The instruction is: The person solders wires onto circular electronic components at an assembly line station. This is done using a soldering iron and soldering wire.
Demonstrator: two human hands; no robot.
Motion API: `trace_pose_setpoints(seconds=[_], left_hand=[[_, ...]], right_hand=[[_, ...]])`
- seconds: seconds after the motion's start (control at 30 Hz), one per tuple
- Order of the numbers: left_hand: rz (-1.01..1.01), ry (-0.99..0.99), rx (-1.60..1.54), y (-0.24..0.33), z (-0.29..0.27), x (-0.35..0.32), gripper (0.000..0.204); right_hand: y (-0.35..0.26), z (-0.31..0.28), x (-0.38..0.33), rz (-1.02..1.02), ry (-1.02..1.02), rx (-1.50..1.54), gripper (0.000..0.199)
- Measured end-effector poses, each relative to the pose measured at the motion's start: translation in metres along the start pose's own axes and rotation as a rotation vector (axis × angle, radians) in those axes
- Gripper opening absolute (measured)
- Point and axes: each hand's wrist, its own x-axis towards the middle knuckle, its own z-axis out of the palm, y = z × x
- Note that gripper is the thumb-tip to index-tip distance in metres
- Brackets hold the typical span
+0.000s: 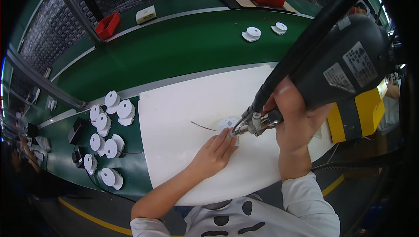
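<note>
My right hand [294, 114] is wrapped around a dark grey gun-like tool [327, 75] with labels on its body, a thick black hose and a metal nozzle [255, 123]. The nozzle tip reaches down to a white round plastic part [228, 123] lying on the white sheet. Fingers together, my left hand [216, 152] steadies that part at its near edge, partly covering it. A thin reddish wire [203, 126] runs out from the part to the left. The exact contact between tip and part is hidden by the fingers and nozzle.
Several white spool-like parts [125, 109] stand on the green surface at left, near small black blocks [77, 131]. Two more [252, 34] sit on the green belt [174, 49]. Red bins [108, 25] and a small box [145, 15] line the far ledge. A yellow-and-black object [355, 114] stands at right.
</note>
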Motion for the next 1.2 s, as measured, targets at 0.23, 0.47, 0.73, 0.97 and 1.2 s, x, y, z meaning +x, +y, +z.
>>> trace_pose_setpoints(seconds=[0.23, 0.47, 0.73, 0.97, 1.2], left_hand=[[0.001, -0.006, 0.012, 0.002, -0.003, 0.002, 0.034], [-0.04, -0.029, -0.075, 0.0, -0.005, -0.002, 0.031], [-0.048, -0.063, -0.092, 0.008, -0.011, -0.002, 0.037], [-0.006, -0.11, -0.091, 0.006, -0.011, -0.008, 0.045], [-0.016, -0.08, -0.071, 0.005, -0.012, -0.004, 0.038]], right_hand=[[-0.004, -0.001, 0.005, 0.061, -0.103, 0.185, 0.02], [0.002, 0.002, 0.005, -0.062, -0.031, 0.052, 0.034], [-0.015, -0.006, 0.017, -0.126, 0.083, 0.04, 0.034], [-0.008, 0.003, 0.007, -0.101, -0.048, 0.103, 0.037], [0.003, 0.007, 0.005, -0.109, -0.115, 0.115, 0.039]])
